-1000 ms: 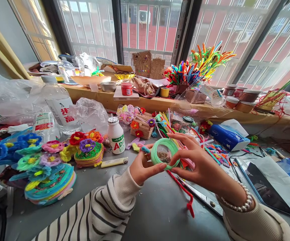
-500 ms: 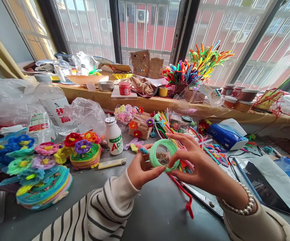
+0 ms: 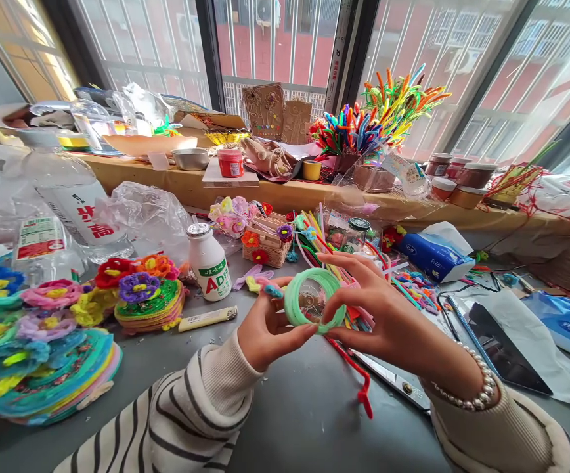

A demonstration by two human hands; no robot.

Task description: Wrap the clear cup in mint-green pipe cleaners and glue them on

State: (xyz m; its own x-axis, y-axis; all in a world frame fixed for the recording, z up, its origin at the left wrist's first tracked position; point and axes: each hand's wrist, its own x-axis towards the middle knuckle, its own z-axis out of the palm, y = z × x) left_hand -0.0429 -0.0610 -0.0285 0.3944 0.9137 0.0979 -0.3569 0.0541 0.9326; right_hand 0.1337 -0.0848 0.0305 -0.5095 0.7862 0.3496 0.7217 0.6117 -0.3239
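Between my two hands a light green coil (image 3: 292,301), which looks wound from pipe cleaner, is held up over the table. Its middle looks clear, and brownish shapes show through it. My left hand (image 3: 265,332) grips the coil's lower left side, thumb along the bottom. At its lower right edge, my right hand (image 3: 381,305) pinches with thumb and index finger, the other fingers raised. A small blue and pink fuzzy piece (image 3: 271,290) shows beside my left fingers. Under my right hand, a red pipe cleaner (image 3: 356,369) and metal scissors (image 3: 393,380) lie on the table.
To the left are pipe-cleaner flowers on a round stacked base (image 3: 63,374), a smaller flower piece (image 3: 147,305), a lighter (image 3: 209,318) and a white drink bottle (image 3: 211,269). Tissues (image 3: 435,256) and a dark tablet (image 3: 506,345) lie right. A bunch of pipe cleaners (image 3: 349,135) stands behind.
The view has turned slightly right, so the surroundings sit further left. Both hands keep hold of the green coil, which looks turned slightly.
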